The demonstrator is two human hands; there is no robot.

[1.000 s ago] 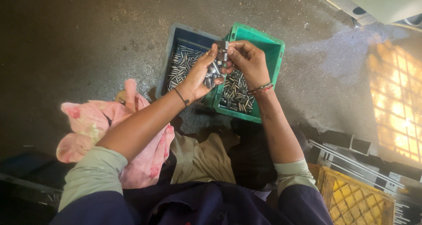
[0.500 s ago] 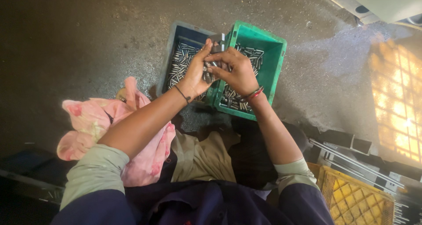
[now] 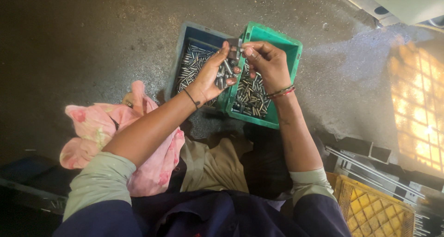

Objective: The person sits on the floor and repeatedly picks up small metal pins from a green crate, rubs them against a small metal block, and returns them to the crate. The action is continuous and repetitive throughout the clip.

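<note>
Fingers of our left hand [image 3: 213, 75] curl around a bundle of small metal pins [image 3: 225, 74]; our right hand [image 3: 267, 63] pinches one pin at its tips.

Head view: just below the fingers sit a blue bin [image 3: 184, 42] and a green bin [image 3: 286, 45], both plastic, holding shiny cylindrical pins. We judge a light, steady fingertip pinch works best.

No packages, labels, signs or screens in view
</note>
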